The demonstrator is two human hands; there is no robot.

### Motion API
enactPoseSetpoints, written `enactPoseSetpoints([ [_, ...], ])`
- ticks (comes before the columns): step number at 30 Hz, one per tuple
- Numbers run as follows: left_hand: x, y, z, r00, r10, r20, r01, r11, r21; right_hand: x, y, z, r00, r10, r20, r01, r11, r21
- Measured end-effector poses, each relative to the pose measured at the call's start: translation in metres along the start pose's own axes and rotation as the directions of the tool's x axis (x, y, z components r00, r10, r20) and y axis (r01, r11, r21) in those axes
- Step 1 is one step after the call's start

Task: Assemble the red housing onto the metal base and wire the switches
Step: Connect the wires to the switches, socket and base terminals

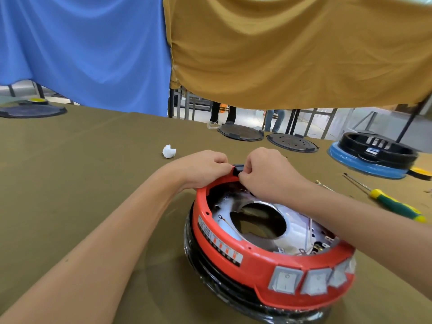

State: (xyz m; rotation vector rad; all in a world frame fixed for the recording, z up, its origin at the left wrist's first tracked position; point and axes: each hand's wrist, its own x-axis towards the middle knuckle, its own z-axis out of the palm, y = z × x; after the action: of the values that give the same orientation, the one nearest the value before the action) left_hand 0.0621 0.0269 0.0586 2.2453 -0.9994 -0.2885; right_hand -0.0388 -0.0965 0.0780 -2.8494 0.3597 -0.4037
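- The red housing (261,260) looked like smooth, slightly glossy plastic.
- The metal base (289,230) inside it shone bright and polished.
- The switches (311,280) had pale, glossy plastic faces.
- Olive cloth, matt, covered the surface (81,183).
- The screwdriver (385,199) had a shiny metal shaft and a green-and-yellow plastic grip.

Both hands hide the black part (238,169) largely.
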Motion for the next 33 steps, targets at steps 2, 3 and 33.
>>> enactPoseSetpoints([
  [2, -0.001, 0.000, -0.001, 1.000, -0.020, 0.014, 0.021, 0.999, -0.031, 0.001, 0.005, -0.007, 1.000, 0.012, 0.017, -0.013, 0.997, 0.070],
  [3, -0.001, 0.000, -0.002, 0.999, -0.035, 0.028, 0.036, 0.998, -0.058, 0.001, 0.009, -0.012, 1.000, 0.025, 0.002, -0.025, 0.993, 0.118],
  [33, -0.009, -0.001, -0.019, 0.971, -0.238, 0.010, 0.234, 0.948, -0.215, -0.019, 0.108, -0.007, 0.925, 0.357, 0.130, -0.330, 0.585, 0.741],
])
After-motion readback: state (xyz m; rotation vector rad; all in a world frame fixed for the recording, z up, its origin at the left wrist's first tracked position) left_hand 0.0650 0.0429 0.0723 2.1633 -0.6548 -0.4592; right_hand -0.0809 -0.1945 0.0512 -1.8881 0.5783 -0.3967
